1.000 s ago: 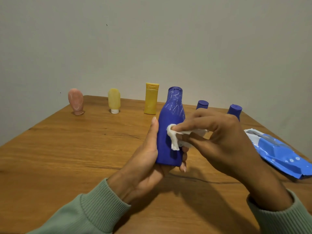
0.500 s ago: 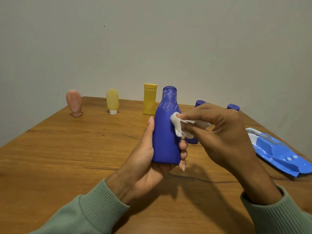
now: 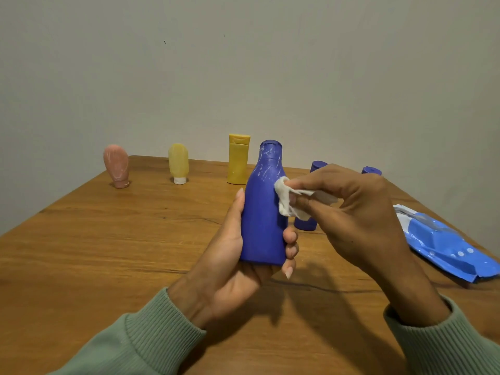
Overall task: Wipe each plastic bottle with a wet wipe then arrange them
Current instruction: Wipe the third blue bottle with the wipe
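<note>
Three bottles stand in a row beyond the left hand [image 3: 230, 266]: a pink bottle [image 3: 116, 166], a pale yellow bottle [image 3: 178, 163] on its white cap, and a yellow bottle [image 3: 238, 159]. The left hand grips the big blue bottle [image 3: 263, 226] upright above the wooden table [image 3: 108, 253], fingers curled round its base. The right hand [image 3: 351, 212] pinches a crumpled wet wipe [image 3: 286, 201] against the bottle's shoulder. Two small blue bottles [image 3: 318, 166] stand behind that hand, partly hidden. A blue wipes pack [image 3: 443, 247] lies to its right.
</note>
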Tool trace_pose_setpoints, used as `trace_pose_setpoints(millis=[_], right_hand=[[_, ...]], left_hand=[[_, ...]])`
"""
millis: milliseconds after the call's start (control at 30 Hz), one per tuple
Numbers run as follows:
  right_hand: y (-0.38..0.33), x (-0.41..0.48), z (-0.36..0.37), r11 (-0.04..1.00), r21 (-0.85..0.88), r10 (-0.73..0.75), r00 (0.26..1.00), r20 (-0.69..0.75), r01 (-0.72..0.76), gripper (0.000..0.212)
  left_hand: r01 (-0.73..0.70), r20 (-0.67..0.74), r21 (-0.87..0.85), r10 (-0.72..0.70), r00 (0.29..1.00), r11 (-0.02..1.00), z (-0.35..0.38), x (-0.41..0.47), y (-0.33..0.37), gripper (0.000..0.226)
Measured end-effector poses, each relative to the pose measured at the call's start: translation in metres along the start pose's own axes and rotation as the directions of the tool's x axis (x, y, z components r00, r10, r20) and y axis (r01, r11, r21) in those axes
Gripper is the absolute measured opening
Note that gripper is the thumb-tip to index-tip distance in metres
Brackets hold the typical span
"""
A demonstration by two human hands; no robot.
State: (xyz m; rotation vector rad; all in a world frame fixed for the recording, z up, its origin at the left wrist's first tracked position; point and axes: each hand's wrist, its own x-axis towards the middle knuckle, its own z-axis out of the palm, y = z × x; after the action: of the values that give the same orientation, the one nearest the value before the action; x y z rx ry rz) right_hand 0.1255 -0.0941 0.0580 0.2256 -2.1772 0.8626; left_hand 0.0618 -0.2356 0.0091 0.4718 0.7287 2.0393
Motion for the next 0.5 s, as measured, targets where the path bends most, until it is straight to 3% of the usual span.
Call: trace_pose_setpoints(millis=[133,367,500], right_hand=[[-0.002,-0.001,-0.004,1.0,0.006,0.026,0.98,0.197,-0.028,0.019],[-0.003,-0.003,0.003,0.997,-0.067,0.033,0.994,0.103,-0.026,0.021],[-0.013,-0.006,0.002,0.993,-0.112,0.009,0.951,0.309,0.027,0.02]], left_hand=[[-0.037,-0.056,-0.006,0.037,0.998,0.999,0.0,0.002,-0.001,0.066],[-0.072,-0.141,0.015,0.074,0.987,0.997,0.0,0.002,-0.002,0.06],[-0.082,-0.206,0.038,0.088,0.975,0.996,-0.002,0.004,-0.002,0.056]])
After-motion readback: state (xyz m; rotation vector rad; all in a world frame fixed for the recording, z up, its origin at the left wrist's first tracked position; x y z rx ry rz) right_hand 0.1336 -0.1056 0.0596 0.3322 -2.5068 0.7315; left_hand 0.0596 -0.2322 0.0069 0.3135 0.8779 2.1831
